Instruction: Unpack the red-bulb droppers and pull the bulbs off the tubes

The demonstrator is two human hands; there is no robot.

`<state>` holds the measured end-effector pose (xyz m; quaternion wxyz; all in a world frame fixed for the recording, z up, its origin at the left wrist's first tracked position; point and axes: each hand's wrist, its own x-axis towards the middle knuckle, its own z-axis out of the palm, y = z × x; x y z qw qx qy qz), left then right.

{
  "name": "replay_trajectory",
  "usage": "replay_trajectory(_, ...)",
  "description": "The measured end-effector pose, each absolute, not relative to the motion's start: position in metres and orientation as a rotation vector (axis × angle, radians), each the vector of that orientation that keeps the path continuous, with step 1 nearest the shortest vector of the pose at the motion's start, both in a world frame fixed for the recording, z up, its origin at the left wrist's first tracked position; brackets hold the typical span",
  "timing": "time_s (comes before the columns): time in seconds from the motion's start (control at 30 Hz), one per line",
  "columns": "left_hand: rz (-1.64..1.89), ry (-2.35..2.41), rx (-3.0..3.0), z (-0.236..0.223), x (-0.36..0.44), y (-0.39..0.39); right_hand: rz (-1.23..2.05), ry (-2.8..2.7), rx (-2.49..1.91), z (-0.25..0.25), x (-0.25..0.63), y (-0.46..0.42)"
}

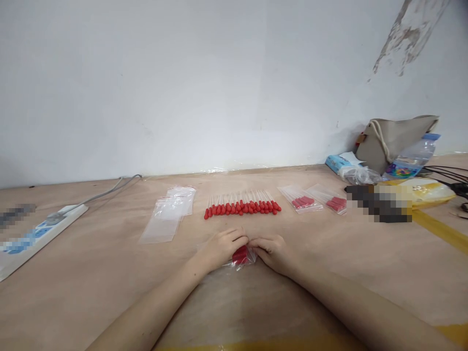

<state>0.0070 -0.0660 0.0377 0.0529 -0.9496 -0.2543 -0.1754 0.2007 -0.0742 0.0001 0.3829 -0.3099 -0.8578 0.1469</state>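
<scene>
My left hand (228, 247) and my right hand (276, 252) meet at the near middle of the table. Their fingers are closed on a clear plastic zip bag (252, 257) with red bulbs (240, 255) inside; the fingers hide part of it. Just beyond my hands lies a row of droppers (241, 208) with red bulbs toward me and thin clear stems pointing away. To the left, flat clear zip bags (161, 219) overlap in a stack. On the right rest two filled bags, one zip bag (303, 202) beside another zip bag (331, 201), each holding red-bulbed droppers.
A white power strip (69, 217) with a grey cable lies at the left. At the right back are a blue tissue pack (338, 165), a grey bag (395, 139), a plastic bottle (413, 161) and a yellow-white packet (427, 192). A wall (219, 87) bounds the table behind.
</scene>
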Motion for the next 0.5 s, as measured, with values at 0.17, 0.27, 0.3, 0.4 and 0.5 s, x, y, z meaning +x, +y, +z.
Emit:
replay_trajectory(0.17, -0.422, -0.67, -2.902, 0.041, 0.009, -0.067, 0.109, -2.376, -0.764, 0.003, 0.202, -0.076)
replay_trajectory(0.27, -0.373, -0.622, -2.911, 0.039, 0.009, -0.065, -0.009, -2.445, -0.662, 0.006, 0.202, -0.074)
replay_trajectory(0.3, -0.363, -0.62, -2.915, 0.04, 0.009, -0.065, -0.035, -2.462, -0.636, 0.006, 0.202, -0.072)
replay_trajectory(0.4, -0.36, -0.639, -2.92, 0.045, 0.005, -0.063, -0.103, -2.515, -0.605, 0.01, 0.203, -0.071)
replay_trajectory(0.5, -0.419, -0.652, -2.848, 0.054, -0.002, -0.061, -0.093, -2.558, -0.613, 0.018, 0.208, -0.072)
